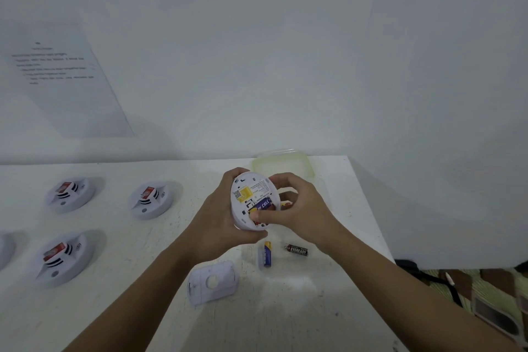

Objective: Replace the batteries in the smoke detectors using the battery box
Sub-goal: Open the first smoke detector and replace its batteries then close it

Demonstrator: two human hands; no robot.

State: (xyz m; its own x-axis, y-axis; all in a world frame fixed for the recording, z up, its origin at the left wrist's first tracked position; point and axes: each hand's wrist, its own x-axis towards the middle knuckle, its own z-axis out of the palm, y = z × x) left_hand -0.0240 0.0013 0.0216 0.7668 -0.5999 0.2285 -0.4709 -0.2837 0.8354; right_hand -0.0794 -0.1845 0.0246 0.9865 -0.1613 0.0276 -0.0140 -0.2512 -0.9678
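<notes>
White table (328,291) | left hand (217,226) grips smoke detector (251,188) | right hand (303,208) pinches it

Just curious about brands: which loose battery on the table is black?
The Eveready battery, right of the blue-and-yellow battery; it alone is black, with white lettering.

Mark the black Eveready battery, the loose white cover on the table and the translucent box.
black Eveready battery (297,249): head view, middle of its label.
loose white cover (227,286): head view, flat face right of its round hole.
translucent box (303,166): head view, its right-hand wall.
</notes>
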